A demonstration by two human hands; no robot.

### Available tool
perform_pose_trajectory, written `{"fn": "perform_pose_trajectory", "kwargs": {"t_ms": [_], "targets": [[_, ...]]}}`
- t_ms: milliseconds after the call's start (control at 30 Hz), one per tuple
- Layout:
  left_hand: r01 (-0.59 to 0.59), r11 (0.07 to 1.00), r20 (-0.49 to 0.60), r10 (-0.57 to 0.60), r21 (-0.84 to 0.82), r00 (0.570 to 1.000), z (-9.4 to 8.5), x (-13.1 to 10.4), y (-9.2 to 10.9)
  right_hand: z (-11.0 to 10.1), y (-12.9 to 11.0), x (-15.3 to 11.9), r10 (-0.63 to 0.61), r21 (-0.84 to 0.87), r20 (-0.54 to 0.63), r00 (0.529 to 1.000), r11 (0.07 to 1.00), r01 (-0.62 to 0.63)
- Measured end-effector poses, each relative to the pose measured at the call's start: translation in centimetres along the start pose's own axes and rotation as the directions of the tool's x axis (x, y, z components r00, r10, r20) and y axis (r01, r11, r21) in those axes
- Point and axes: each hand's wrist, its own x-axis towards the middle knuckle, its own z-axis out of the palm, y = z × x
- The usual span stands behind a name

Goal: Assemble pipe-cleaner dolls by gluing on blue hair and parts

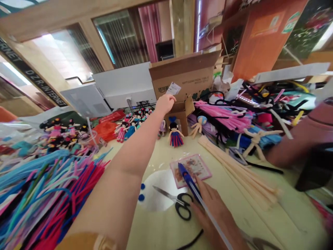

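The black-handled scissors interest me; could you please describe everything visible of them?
The scissors have slim, metallic-looking blades, apparently closed, and two black, plastic-looking handle loops. They lie flat, blades over the pale round disc, tip pointing left, handles beside the right hand; whether it touches them is unclear.

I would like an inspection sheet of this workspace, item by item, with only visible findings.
Surface: pale table, largely covered at both sides.
Job's things: scissors, blue-tipped stick, striped-skirt doll standing.
Clutter: coloured strands heaped at left; pink strands at right.
Hands: left hand reaches out before the large cardboard box, hold unclear; right hand holds the stick.
Cables: cannot tell any from black strands.
Surroundings: white panel and curtained window behind.
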Motion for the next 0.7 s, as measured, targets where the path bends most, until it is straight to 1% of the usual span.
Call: {"fn": "perform_pose_trajectory", "kwargs": {"t_ms": [67,133,233,300,333,400,433,500,600,633,700], "targets": [[0.003,0.997,-0.037,-0.006,-0.081,0.999,0.1,-0.6,-0.4,-0.2,-0.2,-0.2,-0.048,-0.029,0.004,0.999,0.998,0.048],[0.000,0.990,-0.077,-0.011,-0.141,0.997,-0.3,-1.8,-0.7,-0.5,-0.4,-0.3,-0.083,-0.047,-0.004,0.997,0.995,0.083],[-0.009,0.982,-0.163,-0.023,-0.191,0.986,-1.0,-4.5,-1.5,-0.7,-0.7,-0.3,-0.085,-0.064,-0.019,0.996,0.994,0.084],[0.024,0.972,-0.165,-0.064,-0.232,0.984,-1.2,-6.8,-2.4,-0.9,-0.8,-0.2,-0.081,-0.072,-0.018,0.997,0.994,0.080],[0.054,0.964,-0.139,-0.093,-0.259,0.986,-1.1,-7.9,-2.9,-1.0,-0.8,-0.2,-0.084,-0.073,-0.020,0.996,0.994,0.082],[0.156,0.949,-0.043,-0.174,-0.275,0.984,-0.5,-9.9,-3.8,-1.2,-0.7,0.0,-0.096,-0.073,-0.018,0.995,0.993,0.095],[0.200,0.938,0.020,-0.203,-0.283,0.979,0.0,-10.6,-4.2,-1.2,-0.7,0.0,-0.103,-0.075,-0.013,0.995,0.992,0.101],[0.289,0.891,0.159,-0.247,-0.351,0.956,1.3,-11.7,-4.6,-1.2,-0.7,0.0,-0.114,-0.079,-0.010,0.993,0.990,0.112],[0.387,0.772,0.327,-0.244,-0.504,0.913,3.6,-12.1,-4.2,-1.1,-0.7,0.0,-0.101,-0.074,-0.019,0.995,0.992,0.099],[0.417,0.726,0.359,-0.246,-0.547,0.900,4.4,-12.1,-3.9,-1.0,-0.7,-0.1,-0.088,-0.068,-0.016,0.996,0.994,0.087],[0.468,0.625,0.368,-0.293,-0.625,0.883,5.7,-12.0,-3.2,-0.8,-0.6,-0.1,-0.048,-0.049,0.011,0.999,0.998,0.049]]}}
